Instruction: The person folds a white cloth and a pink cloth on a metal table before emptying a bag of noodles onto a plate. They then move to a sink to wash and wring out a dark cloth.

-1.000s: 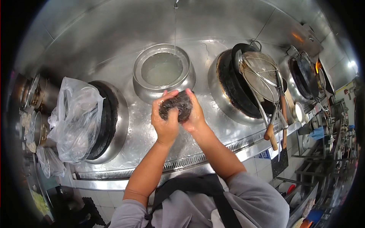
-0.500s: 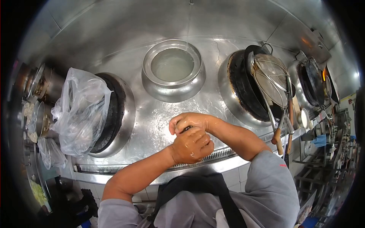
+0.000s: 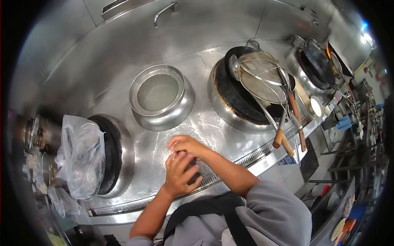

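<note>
My left hand (image 3: pixel 179 174) and my right hand (image 3: pixel 186 145) are clasped together around a dark steel-wool scrubber (image 3: pixel 192 169), which shows only as a dark patch between the fingers. Both hands are wet and sit low over the wet stainless steel counter (image 3: pixel 205 123), close to the drain grate (image 3: pixel 230 167) along its front edge. A steel pot (image 3: pixel 161 98) filled with cloudy water stands behind the hands, under a wall tap (image 3: pixel 164 10).
A black wok (image 3: pixel 238 92) with wire skimmers (image 3: pixel 262 76) and wooden-handled tools lies to the right. A burner ring (image 3: pixel 113 153) with a clear plastic bag (image 3: pixel 80 158) is on the left. Another wok (image 3: pixel 314 59) sits far right, with shelves of dishes below.
My hands dropped from in front of the pot down to the counter's front edge, now squeezing the scrubber so it is almost hidden. The view has shifted left and tilted.
</note>
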`<state>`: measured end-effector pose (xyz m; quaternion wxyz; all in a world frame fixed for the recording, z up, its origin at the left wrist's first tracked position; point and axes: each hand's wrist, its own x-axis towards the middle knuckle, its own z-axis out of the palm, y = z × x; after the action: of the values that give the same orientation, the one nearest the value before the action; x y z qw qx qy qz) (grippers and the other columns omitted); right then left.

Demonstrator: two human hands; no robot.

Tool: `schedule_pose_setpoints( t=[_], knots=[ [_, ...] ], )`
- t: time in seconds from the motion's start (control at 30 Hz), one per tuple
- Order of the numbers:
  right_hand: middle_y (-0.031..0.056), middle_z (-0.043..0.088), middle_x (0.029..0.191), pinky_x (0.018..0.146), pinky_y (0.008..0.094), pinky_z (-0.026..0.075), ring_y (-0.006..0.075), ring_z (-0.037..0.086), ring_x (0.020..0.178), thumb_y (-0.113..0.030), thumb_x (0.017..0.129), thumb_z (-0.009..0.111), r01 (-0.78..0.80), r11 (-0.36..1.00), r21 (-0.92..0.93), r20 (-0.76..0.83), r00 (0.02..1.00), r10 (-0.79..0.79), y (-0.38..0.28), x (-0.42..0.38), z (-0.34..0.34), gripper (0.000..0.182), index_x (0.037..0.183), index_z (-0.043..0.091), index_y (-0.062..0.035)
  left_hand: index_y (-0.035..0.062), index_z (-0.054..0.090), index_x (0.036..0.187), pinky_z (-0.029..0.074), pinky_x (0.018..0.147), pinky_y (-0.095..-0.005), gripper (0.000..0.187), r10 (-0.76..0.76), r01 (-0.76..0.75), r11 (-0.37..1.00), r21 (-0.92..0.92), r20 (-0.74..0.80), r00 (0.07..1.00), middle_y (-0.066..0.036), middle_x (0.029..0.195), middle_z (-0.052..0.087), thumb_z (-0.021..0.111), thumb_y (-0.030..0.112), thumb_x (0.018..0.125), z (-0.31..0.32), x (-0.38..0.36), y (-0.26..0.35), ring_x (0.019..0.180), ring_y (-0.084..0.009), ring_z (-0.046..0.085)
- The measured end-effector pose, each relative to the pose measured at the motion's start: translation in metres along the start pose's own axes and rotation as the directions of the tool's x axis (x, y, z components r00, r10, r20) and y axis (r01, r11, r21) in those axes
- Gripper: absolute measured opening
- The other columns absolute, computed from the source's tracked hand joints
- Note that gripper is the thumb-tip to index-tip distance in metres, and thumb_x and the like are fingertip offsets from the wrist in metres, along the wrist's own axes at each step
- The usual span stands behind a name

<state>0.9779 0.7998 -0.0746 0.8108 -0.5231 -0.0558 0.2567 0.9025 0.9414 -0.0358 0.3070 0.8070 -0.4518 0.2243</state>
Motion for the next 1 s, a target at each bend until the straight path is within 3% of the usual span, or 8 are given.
schedule_pose_setpoints(
  t=[0.1,0.23,0.47,0.53,0.63,0.7,0.87,1.0],
  knots=[
    [0.0044,0.063,0.077,0.064,0.0257,0.048,0.0119,0.059,0.066,-0.007,0.084,0.064,0.210,0.975,0.078,-0.180,0.964,-0.194,0.014,-0.011,-0.003,0.010,0.092,0.061,-0.0026,0.0128,0.050,0.132,0.036,0.104,-0.0493,0.059,-0.657,0.518,0.560,-0.646,0.033,0.753,-0.023,0.143,0.037,0.066,0.037,0.081,0.013,-0.038,0.008,0.131,-0.0352,0.042],
    [0.0037,0.064,0.074,0.064,0.0272,0.049,0.0120,0.062,0.066,-0.007,0.085,0.065,0.333,0.912,-0.240,-0.091,0.928,-0.362,-0.008,-0.038,0.031,0.009,0.091,0.061,-0.0022,0.0134,0.042,0.137,0.045,0.099,-0.0407,0.056,-0.744,0.117,-0.501,-0.858,0.496,0.448,-0.011,0.141,0.043,0.047,0.050,0.095,0.013,-0.036,0.019,0.125,-0.0268,0.050],
    [0.0087,0.066,0.074,0.066,0.0321,0.052,0.0226,0.067,0.069,-0.017,0.079,0.069,0.442,0.746,-0.498,-0.197,0.780,-0.594,0.025,-0.061,0.073,0.015,0.088,0.062,-0.0056,0.0033,0.047,0.130,0.051,0.089,-0.0349,0.047,-0.863,0.497,-0.263,-0.827,0.432,0.262,-0.009,0.120,0.057,0.046,0.038,0.098,0.041,-0.084,-0.003,0.108,-0.0209,0.060],
    [0.0123,0.066,0.089,0.074,0.0334,0.051,0.0233,0.066,0.085,-0.019,0.079,0.069,0.366,0.771,-0.521,-0.247,0.800,-0.547,0.037,-0.068,0.075,0.026,0.100,0.061,-0.0061,0.0056,0.052,0.121,0.054,0.066,-0.0290,0.038,-0.823,0.451,-0.041,-0.892,0.286,0.491,-0.003,0.099,0.061,0.051,0.034,0.096,0.054,-0.112,-0.020,0.078,-0.0166,0.066],
    [0.0134,0.060,0.109,0.082,0.0348,0.049,0.0226,0.058,0.104,-0.020,0.079,0.069,0.330,0.692,-0.642,-0.342,0.685,-0.644,0.035,-0.090,0.073,0.040,0.115,0.056,-0.0068,0.0023,0.052,0.123,0.054,0.072,-0.0303,0.041,-0.806,0.396,-0.297,-0.869,0.451,0.384,-0.006,0.104,0.061,0.049,0.034,0.096,0.041,-0.077,-0.002,0.086,-0.0176,0.065],
    [0.0085,0.052,0.124,0.093,0.0372,0.046,0.0221,0.049,0.118,-0.017,0.080,0.071,0.129,0.982,0.141,-0.303,0.949,-0.081,0.033,-0.110,0.063,0.051,0.126,0.050,-0.0106,0.0001,0.051,0.126,0.051,0.085,-0.0340,0.048,-0.858,0.363,-0.078,-0.928,0.248,0.449,-0.011,0.115,0.059,0.046,0.039,0.098,0.041,-0.075,0.002,0.101,-0.0204,0.062],
    [0.0047,0.053,0.122,0.095,0.0344,0.046,0.0201,0.051,0.115,-0.016,0.082,0.068,0.344,0.883,0.320,-0.489,0.858,-0.157,0.056,-0.204,0.037,0.046,0.124,0.052,-0.0092,-0.0014,0.050,0.128,0.041,0.098,-0.0370,0.056,-0.523,0.523,-0.210,-0.826,0.547,0.654,-0.014,0.126,0.054,0.040,0.046,0.100,0.026,-0.062,0.029,0.114,-0.0230,0.053],
    [0.0078,0.059,0.113,0.089,0.0367,0.049,0.0188,0.055,0.109,-0.015,0.079,0.069,0.641,0.729,0.240,-0.805,0.551,-0.220,0.092,-0.324,-0.006,0.046,0.122,0.054,-0.0077,0.0068,0.058,0.107,0.043,0.074,-0.0292,0.030,-0.792,0.760,0.131,-0.637,0.394,0.467,-0.005,0.091,0.060,0.051,0.035,0.096,0.046,-0.104,-0.016,0.085,-0.0147,0.057]
  ],
)
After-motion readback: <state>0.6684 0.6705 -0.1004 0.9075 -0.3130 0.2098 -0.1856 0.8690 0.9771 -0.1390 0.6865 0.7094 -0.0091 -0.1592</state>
